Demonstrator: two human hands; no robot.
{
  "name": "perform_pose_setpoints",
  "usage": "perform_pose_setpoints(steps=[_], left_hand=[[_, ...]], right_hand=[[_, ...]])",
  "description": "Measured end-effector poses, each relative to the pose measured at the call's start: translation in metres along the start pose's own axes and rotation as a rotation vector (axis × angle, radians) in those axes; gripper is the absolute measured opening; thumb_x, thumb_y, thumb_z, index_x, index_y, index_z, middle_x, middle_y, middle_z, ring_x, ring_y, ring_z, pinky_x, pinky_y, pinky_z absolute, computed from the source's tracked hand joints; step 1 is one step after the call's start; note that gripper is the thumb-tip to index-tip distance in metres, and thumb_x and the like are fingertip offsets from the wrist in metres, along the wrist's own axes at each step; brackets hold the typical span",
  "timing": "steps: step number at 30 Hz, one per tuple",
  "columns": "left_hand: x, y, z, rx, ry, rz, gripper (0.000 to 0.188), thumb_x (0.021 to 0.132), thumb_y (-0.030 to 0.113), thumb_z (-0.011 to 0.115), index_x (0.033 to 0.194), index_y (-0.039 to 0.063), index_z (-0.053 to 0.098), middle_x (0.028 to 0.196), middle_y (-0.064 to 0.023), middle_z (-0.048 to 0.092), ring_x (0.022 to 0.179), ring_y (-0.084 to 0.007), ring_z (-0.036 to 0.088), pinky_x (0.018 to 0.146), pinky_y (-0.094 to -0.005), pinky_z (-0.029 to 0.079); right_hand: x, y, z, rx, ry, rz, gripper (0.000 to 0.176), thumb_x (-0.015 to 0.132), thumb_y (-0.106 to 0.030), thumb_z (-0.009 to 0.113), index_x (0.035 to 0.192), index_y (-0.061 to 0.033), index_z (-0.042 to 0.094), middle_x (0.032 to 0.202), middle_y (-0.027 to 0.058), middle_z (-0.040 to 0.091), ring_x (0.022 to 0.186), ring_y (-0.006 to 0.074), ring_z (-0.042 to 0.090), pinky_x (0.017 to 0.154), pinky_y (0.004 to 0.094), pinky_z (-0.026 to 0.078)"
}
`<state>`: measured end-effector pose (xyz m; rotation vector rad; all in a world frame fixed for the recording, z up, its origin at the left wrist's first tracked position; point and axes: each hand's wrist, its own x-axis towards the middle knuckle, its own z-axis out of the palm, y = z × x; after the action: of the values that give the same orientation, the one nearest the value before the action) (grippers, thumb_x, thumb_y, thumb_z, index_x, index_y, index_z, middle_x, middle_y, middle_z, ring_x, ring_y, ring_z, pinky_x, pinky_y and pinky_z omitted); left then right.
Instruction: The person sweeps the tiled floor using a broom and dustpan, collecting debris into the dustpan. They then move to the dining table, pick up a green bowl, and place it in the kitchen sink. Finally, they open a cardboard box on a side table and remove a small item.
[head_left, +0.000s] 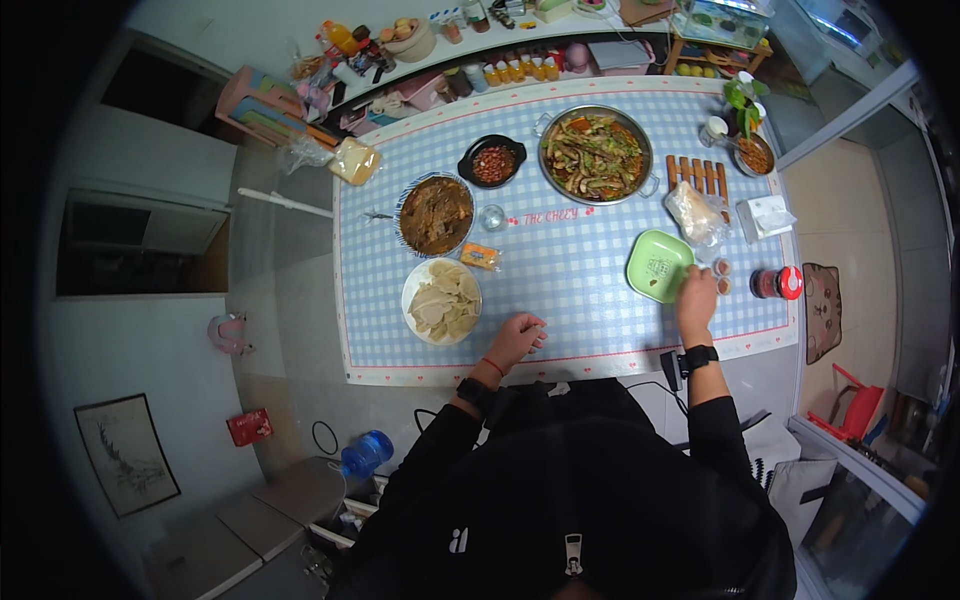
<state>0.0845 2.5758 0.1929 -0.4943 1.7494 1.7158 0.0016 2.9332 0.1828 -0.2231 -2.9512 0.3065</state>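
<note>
My right hand (696, 301) is at the right rim of a light green square plastic dish (643, 262), its fingers closed over the edge. A small brown bit lies inside the dish, which bears a printed figure. Just right of these fingers stand two small round containers with reddish contents (722, 267). My left hand (517, 339) hovers by the table's near edge, fingers loosely curled and apart, with nothing visible in them. Nearest to it is a white plate (409, 319) of pale, flat dumpling-like pieces (444, 301).
The checked tablecloth (559, 289) also bears a meat dish (435, 214), a large steel pan (596, 154), a black peanut bowl (491, 161), a glass (493, 218), an orange packet (480, 256), bagged bread (694, 214), a wooden trivet (697, 174), tissues (765, 217) and a red-lidded jar (776, 283).
</note>
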Motion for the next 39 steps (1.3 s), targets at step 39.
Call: perform_pose_setpoints(steps=[39], left_hand=[[-0.005,-0.059,-0.017,-0.309,0.328,0.260,0.042,0.102,0.033,0.038,0.127,0.001,0.046,0.112,-0.0057,0.057,0.102,-0.0120,0.052,0.089,-0.0268,0.043]], right_hand=[[-0.005,-0.174,0.000,0.743,-0.560,-0.512,0.037,0.086,-0.017,0.060,0.116,0.0002,0.049,0.093,0.0260,0.061,0.086,0.0412,0.059,0.075,0.0452,0.050]])
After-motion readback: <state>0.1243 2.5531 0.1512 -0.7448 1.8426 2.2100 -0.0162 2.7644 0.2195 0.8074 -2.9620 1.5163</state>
